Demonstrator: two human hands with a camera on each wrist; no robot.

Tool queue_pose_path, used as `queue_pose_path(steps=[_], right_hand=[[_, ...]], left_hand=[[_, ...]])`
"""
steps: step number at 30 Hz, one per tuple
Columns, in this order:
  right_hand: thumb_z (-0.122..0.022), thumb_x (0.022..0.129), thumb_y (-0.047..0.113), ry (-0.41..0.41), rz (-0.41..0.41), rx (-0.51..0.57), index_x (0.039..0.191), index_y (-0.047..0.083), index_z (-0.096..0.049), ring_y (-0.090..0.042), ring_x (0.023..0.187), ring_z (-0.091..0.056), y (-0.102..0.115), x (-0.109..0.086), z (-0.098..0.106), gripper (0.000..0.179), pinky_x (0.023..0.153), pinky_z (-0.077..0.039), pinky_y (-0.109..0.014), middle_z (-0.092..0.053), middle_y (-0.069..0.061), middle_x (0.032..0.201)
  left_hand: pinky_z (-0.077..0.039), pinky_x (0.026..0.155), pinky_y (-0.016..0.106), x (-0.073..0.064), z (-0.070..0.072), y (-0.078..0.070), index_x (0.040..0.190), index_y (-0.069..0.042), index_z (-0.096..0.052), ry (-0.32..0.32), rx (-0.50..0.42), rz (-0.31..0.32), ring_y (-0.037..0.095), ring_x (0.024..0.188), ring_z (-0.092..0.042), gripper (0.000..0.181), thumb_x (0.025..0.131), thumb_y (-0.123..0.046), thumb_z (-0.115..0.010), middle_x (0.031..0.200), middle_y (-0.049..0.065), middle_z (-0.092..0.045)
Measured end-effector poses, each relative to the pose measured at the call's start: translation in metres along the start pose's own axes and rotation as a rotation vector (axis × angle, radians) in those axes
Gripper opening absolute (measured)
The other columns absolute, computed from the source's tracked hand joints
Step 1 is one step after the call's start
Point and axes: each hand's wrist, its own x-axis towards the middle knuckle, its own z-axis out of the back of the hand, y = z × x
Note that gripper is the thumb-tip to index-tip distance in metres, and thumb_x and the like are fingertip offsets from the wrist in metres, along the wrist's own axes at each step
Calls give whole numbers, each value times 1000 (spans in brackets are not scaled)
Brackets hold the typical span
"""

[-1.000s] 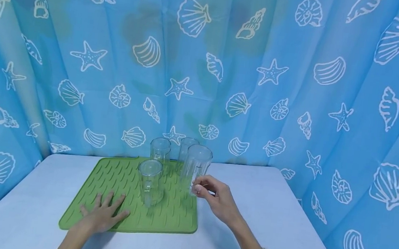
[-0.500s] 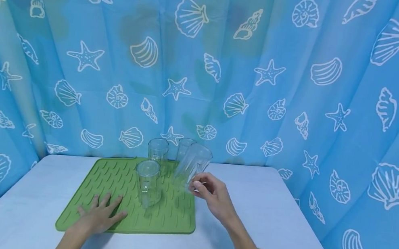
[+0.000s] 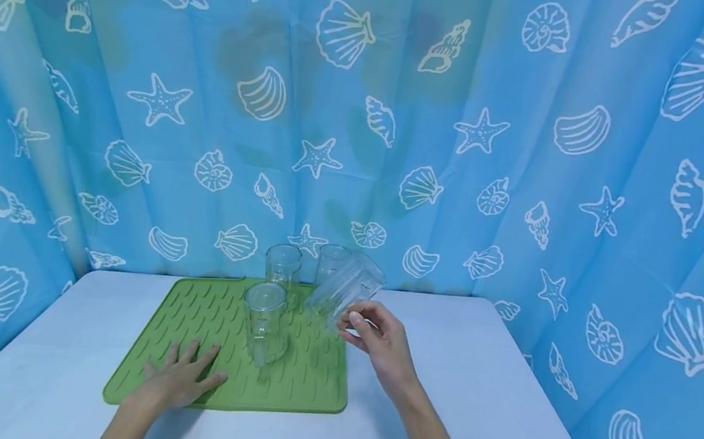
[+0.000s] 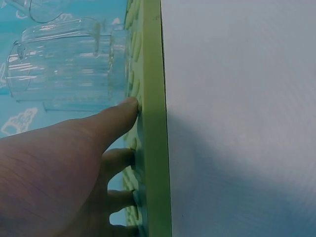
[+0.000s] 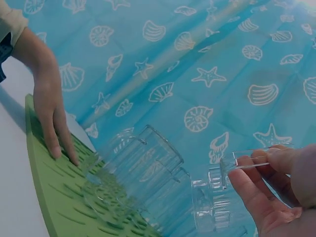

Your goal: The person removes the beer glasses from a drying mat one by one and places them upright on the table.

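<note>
My right hand (image 3: 381,337) grips the handle of a clear glass mug (image 3: 351,284), which tilts with its rim toward the upper right above the mat's right side. In the right wrist view the thumb and fingers close round that handle (image 5: 242,160). My left hand (image 3: 177,378) lies with fingers spread on the front left of a green ridged mat (image 3: 212,319). Another glass mug (image 3: 265,321) stands upright on the mat, right of the left hand. Two more glasses, one at back centre (image 3: 283,266) and one behind the held mug (image 3: 330,256), stand farther back.
The mat lies on a white table (image 3: 469,389). A blue curtain (image 3: 402,110) with white shell and starfish prints hangs behind the table and along both sides.
The held mug has gone from nearly upright to strongly tilted, its rim swinging right and its base swinging left. My left hand stays in place on the mat.
</note>
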Motion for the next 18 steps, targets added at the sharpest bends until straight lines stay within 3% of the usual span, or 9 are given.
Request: queue_pose_path(steps=[7, 18], right_hand=[[-57, 100, 18, -25, -24, 80, 117, -6, -52, -17, 100, -67, -4, 0, -2, 30, 94, -56, -37, -62, -7, 105], [-58, 100, 18, -77, -40, 112, 116, -3, -53, -17, 99, -67, -1, -1, -3, 27, 94, -56, -36, -63, -7, 104]], left_hand=[[-6, 101, 86, -2, 2, 1, 154, -14, -33, 6, -5, -7, 63, 141, -4, 81, 94, -69, -40, 159, 32, -14], [-14, 101, 85, 0, 8, 0, 152, -13, -38, 5, 34, -26, 64, 140, -13, 79, 94, -67, -44, 156, 34, -23]])
